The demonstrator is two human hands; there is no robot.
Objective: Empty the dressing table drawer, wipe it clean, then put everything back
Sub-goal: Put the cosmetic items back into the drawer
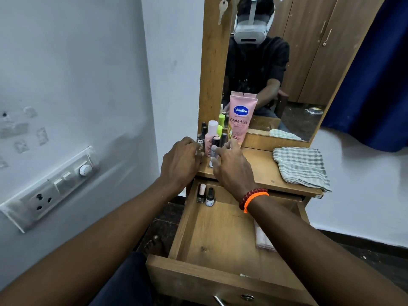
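Note:
The wooden drawer (220, 235) is pulled open below the dressing table top (260, 171). Two small nail polish bottles (205, 194) stand in its far left corner, and a pale flat packet (262, 238) lies by its right wall. On the table top's left side stand several small bottles and a pink Vaseline tube (240, 117). My right hand (231, 168) grips a small clear bottle (213, 155) there. Beside it, my left hand (181, 161) curls round a small bottle (200, 149) that is mostly hidden by my fingers.
A checked cloth (302, 166) lies folded on the right of the table top. The mirror (276, 69) rises behind the bottles. A wall switchboard (50, 186) is to the left, and a blue curtain (379, 74) hangs at the right.

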